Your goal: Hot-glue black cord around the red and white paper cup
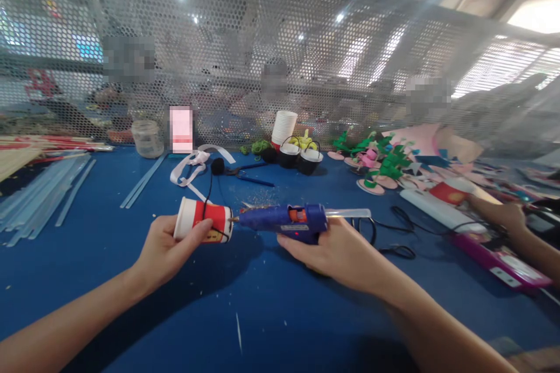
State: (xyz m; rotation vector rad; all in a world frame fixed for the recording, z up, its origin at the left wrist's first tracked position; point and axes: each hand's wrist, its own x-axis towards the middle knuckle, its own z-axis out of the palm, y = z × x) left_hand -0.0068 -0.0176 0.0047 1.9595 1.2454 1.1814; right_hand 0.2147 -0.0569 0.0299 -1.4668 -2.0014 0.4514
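Observation:
My left hand (175, 245) is wrapped round a red and white paper cup (187, 218) tipped on its side, its base towards the right. Black yarn (209, 186) crosses the cup and runs up to a small black ball of yarn (217, 166). In my right hand (336, 250) is a blue hot glue gun (280, 218), with a clear glue stick (350, 213) sticking out of its back. The gun's nozzle meets the base end of the cup; whether glue is coming out is too small to see.
Glue sticks (56, 192) lie at the left, near a clear jar (147, 139). Behind my hands are pliers (249, 178), white ribbon (181, 170), stacked cups (285, 125) and two black buckets (308, 164). Green paper plants (394, 163), a purple power strip (499, 262) and another person's hand (494, 213) are rightward.

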